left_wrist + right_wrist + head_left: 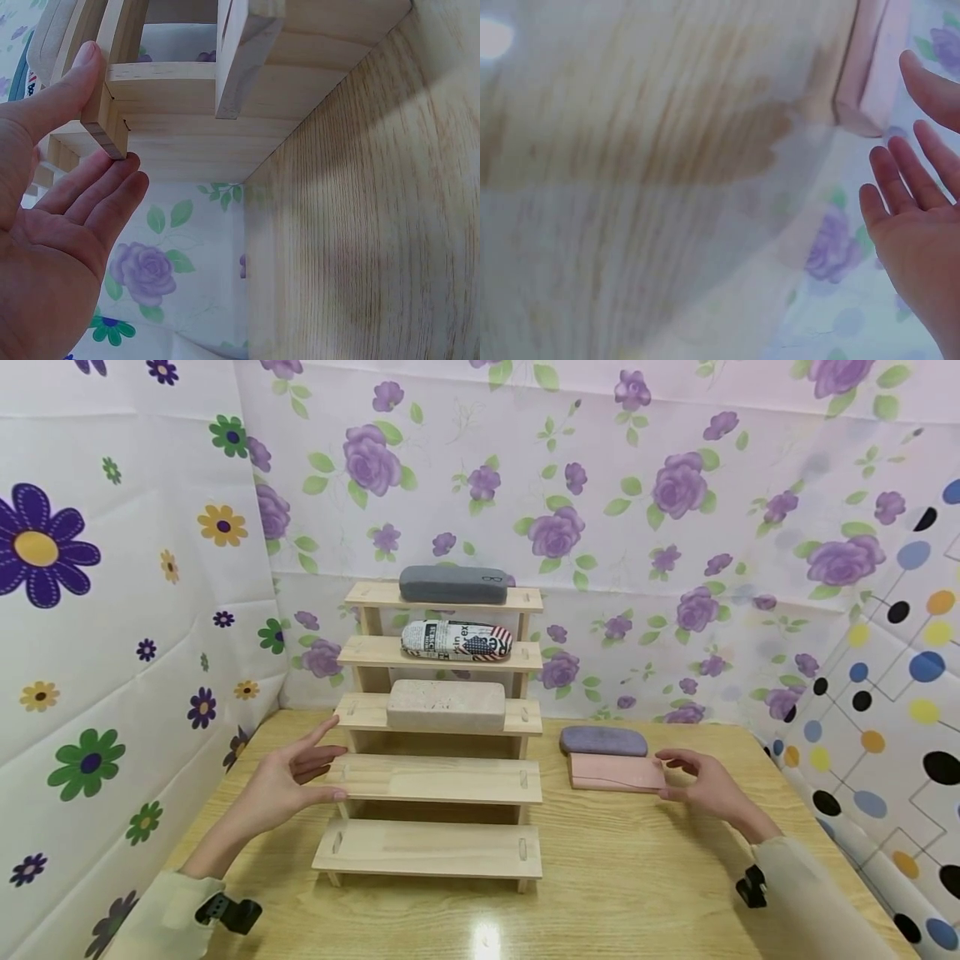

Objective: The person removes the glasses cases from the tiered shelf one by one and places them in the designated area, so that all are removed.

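A stepped wooden display rack (442,777) stands on the table, glasses cases on its upper three tiers. My left hand (281,781) is at the rack's left side, holding the end of a lower board; in the left wrist view the thumb lies on one edge of the board (105,127) and fingertips meet the other. A pink glasses case (618,772) lies right of the rack, in front of a purple glasses case (603,741). My right hand (708,785) is at the pink case's right end, thumb and fingers spread apart.
On the rack sit a dark grey case (453,585), a newspaper-print case (457,641) and a pale speckled case (447,704), from top down. The wooden table (622,877) is bordered by patterned cloth walls (480,485) at the back and both sides.
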A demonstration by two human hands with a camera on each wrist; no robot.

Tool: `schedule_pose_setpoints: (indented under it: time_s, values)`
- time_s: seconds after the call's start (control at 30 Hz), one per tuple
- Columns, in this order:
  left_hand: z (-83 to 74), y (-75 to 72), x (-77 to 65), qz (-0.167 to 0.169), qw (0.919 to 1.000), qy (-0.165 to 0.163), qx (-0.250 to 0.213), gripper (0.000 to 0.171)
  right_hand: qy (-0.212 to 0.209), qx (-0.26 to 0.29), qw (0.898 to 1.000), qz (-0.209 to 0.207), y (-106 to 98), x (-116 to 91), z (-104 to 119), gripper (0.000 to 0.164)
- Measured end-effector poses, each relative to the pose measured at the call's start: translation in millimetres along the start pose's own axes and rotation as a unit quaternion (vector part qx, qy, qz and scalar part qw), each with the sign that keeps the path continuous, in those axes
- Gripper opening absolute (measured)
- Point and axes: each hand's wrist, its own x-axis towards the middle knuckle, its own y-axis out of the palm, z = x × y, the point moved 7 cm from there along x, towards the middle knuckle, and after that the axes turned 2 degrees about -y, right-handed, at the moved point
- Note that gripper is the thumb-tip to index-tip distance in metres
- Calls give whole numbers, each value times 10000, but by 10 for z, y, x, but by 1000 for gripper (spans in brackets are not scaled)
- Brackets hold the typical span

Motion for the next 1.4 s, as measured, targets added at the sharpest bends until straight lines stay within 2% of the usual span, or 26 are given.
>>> schedule_pose_setpoints:
  time_s: [0.17,0.7,1.07,1.4]
  values:
    - [-7,-9,2,6,10000,-14,11,105,-340,-150,9993,-105,-21,-55,216,63]
    - [6,-17,12,6,10000,6,29,106,-744,-100,9972,-74,162,-146,839,54]
    - [-2,-9,14,12,10000,11,-26,106,-884,115,9960,47,365,-116,1169,51]
    - [-3,-4,7,1,10000,47,-16,106,-948,-40,9955,35,491,-75,1470,51]
